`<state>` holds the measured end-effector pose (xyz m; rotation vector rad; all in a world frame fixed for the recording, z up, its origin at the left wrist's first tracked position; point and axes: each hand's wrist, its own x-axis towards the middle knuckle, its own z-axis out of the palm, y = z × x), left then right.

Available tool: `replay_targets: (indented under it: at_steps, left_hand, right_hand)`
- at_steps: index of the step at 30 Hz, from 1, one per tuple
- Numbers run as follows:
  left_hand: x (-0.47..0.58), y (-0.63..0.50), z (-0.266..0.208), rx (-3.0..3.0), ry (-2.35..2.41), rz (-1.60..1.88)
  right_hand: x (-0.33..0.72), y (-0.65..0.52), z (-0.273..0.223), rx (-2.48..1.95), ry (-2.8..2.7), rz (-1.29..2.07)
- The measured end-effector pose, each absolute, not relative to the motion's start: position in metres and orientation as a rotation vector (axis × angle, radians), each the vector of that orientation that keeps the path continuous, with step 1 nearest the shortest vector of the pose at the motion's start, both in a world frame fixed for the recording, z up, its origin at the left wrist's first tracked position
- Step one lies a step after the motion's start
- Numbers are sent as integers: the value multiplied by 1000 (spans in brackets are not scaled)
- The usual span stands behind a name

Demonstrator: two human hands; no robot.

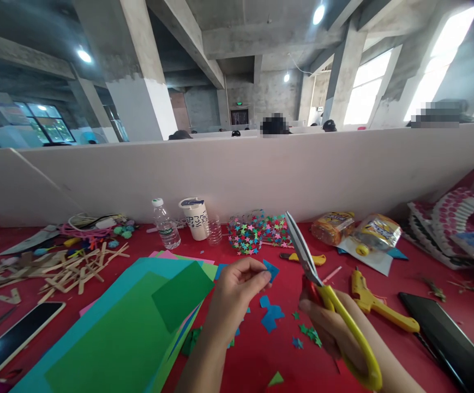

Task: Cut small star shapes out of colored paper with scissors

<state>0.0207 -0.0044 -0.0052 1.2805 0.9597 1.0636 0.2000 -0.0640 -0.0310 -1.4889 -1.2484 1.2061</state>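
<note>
Between the thumb and fingers of my left hand (240, 286) is a small piece of blue paper (271, 271). My right hand (330, 322) grips a pair of scissors (308, 259) with yellow handles, blades pointing up and nearly together. Below the hands, blue paper scraps (271, 316) lie on the red tabletop (257, 365). Several green paper stars (311, 334) and a blue star (298, 343) sit near my right hand. A green triangular scrap (276, 379) lies at the near edge of view.
Left of my hands is a stack of coloured sheets (109, 322), with craft sticks (81, 270) beyond. Bottles and star-filled containers (245, 234) stand along the white partition (220, 174). A yellow glue gun (378, 308), utility knife (306, 257) and black tablet (445, 338) lie right.
</note>
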Motion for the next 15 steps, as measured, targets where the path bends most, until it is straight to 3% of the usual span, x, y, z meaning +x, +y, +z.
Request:
replay_targets:
  at_steps: [15]
  left_hand:
    - [47, -13, -30, 1584, 1019, 925]
  right_hand:
    - [202, -31, -32, -1531, -1252, 1201]
